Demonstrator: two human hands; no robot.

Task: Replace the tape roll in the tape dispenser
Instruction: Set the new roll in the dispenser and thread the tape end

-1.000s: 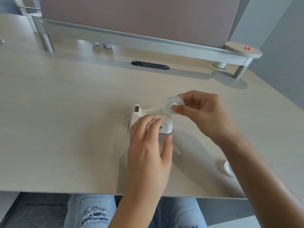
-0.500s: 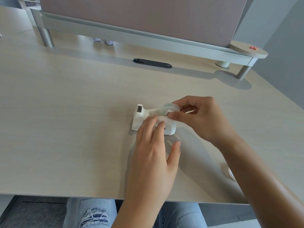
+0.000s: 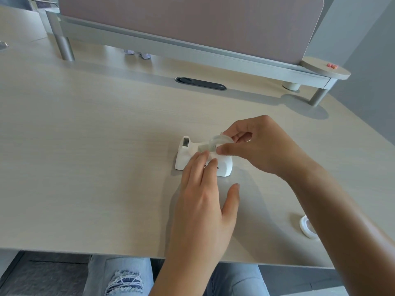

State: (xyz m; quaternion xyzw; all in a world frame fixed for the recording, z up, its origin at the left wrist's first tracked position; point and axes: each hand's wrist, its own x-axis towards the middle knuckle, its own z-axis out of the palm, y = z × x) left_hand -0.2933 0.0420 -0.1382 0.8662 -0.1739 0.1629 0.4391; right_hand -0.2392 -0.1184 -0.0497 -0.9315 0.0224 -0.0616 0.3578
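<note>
A small white plastic tape dispenser [image 3: 192,155] sits on the pale wood-grain counter [image 3: 85,157], its cutter end pointing away to the left. Dark lettering is printed on its near side, but the left hand's fingers cover most of it and none of it can be read.

The left hand [image 3: 205,201] lies over the near side of the dispenser, fingers extended and resting on its body, thumb spread apart above the counter; its grip is open, pressing rather than clasping.

The right hand [image 3: 263,146] holds a clear, translucent tape roll [image 3: 218,142] just above the rear well of the dispenser, pinched between thumb and fingertips, so this grip is closed on the roll. Whether the roll is already seated in the well cannot be told.

Near the right edge of the counter, partly hidden behind the right forearm, lies a white plastic ring-shaped spool [image 3: 306,228], well apart from the dispenser.

At the back of the counter are a dark oval cable grommet [image 3: 201,83] and a mauve fabric divider panel [image 3: 192,24] on a grey metal rail.
</note>
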